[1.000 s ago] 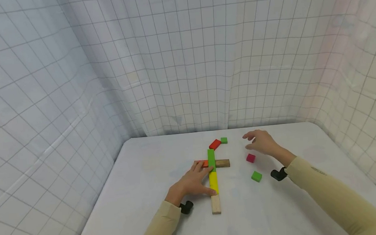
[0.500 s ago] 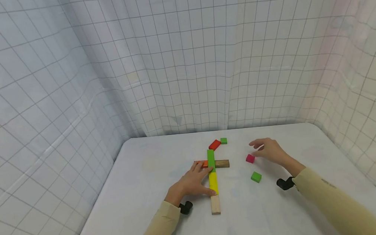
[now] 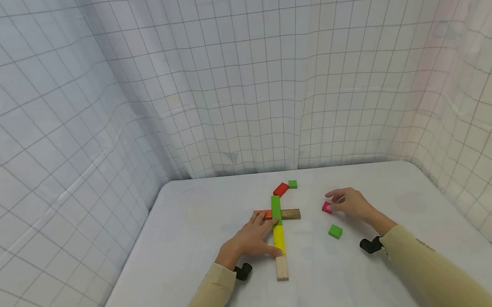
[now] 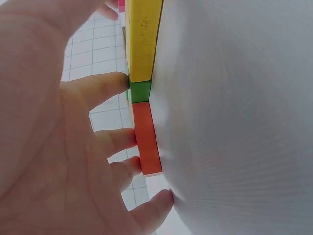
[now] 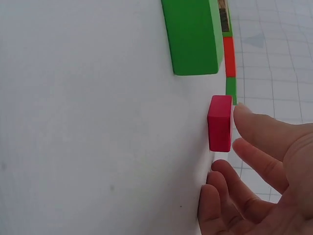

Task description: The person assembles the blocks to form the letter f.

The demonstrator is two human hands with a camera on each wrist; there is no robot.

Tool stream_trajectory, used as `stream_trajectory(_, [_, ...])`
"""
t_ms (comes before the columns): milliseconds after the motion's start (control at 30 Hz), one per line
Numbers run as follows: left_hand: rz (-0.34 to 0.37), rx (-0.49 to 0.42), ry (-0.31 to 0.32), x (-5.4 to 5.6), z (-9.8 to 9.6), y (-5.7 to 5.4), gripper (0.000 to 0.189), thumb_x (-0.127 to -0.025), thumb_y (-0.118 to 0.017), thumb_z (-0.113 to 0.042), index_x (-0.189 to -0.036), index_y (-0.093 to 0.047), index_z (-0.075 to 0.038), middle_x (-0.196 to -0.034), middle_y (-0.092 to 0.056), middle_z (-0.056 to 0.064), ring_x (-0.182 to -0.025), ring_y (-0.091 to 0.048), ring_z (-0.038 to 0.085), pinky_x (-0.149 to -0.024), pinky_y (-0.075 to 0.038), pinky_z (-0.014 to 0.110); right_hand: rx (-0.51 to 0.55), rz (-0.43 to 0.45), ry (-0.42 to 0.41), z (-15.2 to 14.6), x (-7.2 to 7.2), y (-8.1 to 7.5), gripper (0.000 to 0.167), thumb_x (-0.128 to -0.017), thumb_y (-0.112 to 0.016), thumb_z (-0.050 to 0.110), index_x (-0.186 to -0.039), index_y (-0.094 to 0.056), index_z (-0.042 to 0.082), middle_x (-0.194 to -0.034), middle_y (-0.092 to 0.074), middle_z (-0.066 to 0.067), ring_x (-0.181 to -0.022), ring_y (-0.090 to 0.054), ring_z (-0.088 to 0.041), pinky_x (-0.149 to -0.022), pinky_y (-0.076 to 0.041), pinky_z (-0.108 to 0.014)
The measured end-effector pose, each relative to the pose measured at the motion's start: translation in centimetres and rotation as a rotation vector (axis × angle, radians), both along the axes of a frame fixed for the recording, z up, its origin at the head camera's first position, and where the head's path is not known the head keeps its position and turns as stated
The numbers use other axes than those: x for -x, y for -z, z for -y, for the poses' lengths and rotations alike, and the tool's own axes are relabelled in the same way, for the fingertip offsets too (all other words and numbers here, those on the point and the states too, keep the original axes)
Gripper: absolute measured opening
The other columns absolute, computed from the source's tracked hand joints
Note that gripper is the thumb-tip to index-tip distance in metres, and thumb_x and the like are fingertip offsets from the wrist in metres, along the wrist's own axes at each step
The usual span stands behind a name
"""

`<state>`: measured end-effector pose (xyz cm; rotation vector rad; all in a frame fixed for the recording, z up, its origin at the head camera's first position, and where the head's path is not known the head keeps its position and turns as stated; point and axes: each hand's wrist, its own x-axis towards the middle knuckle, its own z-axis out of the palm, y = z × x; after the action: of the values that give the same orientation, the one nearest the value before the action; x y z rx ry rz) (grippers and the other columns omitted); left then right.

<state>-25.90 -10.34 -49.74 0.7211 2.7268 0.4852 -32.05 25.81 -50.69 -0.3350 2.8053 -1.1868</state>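
Note:
My left hand (image 3: 252,236) lies spread over a cross of wooden blocks, fingertips on the orange block (image 4: 146,139) and the green block (image 3: 276,204). Its thumb reaches the lower end of the yellow block (image 3: 279,238). Below that, a plain wood block (image 3: 282,268) ends the column, and a brown block (image 3: 291,214) forms the right arm of the cross. On the right, my right hand (image 3: 350,205) is at a small pink-red block (image 5: 220,125), thumb and forefinger loosely bent beside it. In the right wrist view the block sits on the table.
A small green block (image 3: 335,231) lies in front of the pink-red one. Beyond the cross, a red block (image 3: 281,189) lies slantwise against another small green block (image 3: 292,184). White gridded curtains (image 3: 239,76) enclose the white table (image 3: 181,217) at the back and sides.
My right hand has come down and toward me from above the pink-red block, bringing its thumb and forefinger to it. My left hand and the cross of blocks have stayed still.

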Motion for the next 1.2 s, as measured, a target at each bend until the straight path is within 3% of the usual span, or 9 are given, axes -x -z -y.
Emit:
stream_trajectory(400, [-0.010,-0.004,0.010,0.0,-0.1,-0.2,0.099,-0.078,-0.075,-0.068,-0.159,-0.034,-0.027,-0.168,-0.011,0.010,-0.153,-0.004,0.035,-0.114,-0.029,0.058,-0.026,-0.020,0.007,0.7,-0.1,0.2,0.027,-0.088,-0.079,0.018,-0.113,-0.075,0.011,-0.105,-0.068,-0.009,-0.099,-0.062,-0.029,-0.074,-0.054,-0.035])
stream_trajectory(733, [-0.011,-0.001,0.007,0.0,-0.1,-0.1,0.100,-0.078,-0.074,-0.069,-0.159,-0.034,-0.028,-0.168,-0.010,0.010,-0.153,-0.003,0.035,-0.114,-0.028,0.059,-0.017,-0.020,-0.004,1.1,0.0,0.4,0.024,-0.087,-0.080,0.010,-0.110,-0.073,0.014,-0.103,-0.070,-0.006,-0.098,-0.063,-0.027,-0.077,-0.056,-0.038])
stream_trajectory(1000, [0.003,-0.001,0.009,0.1,0.0,-0.3,0.099,-0.078,-0.074,-0.069,-0.159,-0.034,-0.028,-0.168,-0.010,0.010,-0.153,-0.004,0.036,-0.114,-0.029,0.059,-0.018,-0.001,-0.030,1.2,0.0,-0.2,0.030,-0.090,-0.073,0.006,-0.120,-0.071,0.011,-0.105,-0.069,-0.009,-0.098,-0.062,-0.028,-0.073,-0.057,-0.035])
stream_trajectory(1200, [0.000,0.004,0.011,0.2,0.0,-0.2,0.099,-0.078,-0.074,-0.069,-0.159,-0.034,-0.028,-0.168,-0.010,0.010,-0.153,-0.004,0.036,-0.114,-0.029,0.059,-0.025,0.038,-0.002,1.4,0.4,-0.7,0.031,-0.092,-0.069,0.009,-0.123,-0.073,0.015,-0.111,-0.068,-0.010,-0.102,-0.061,-0.030,-0.074,-0.057,-0.034])
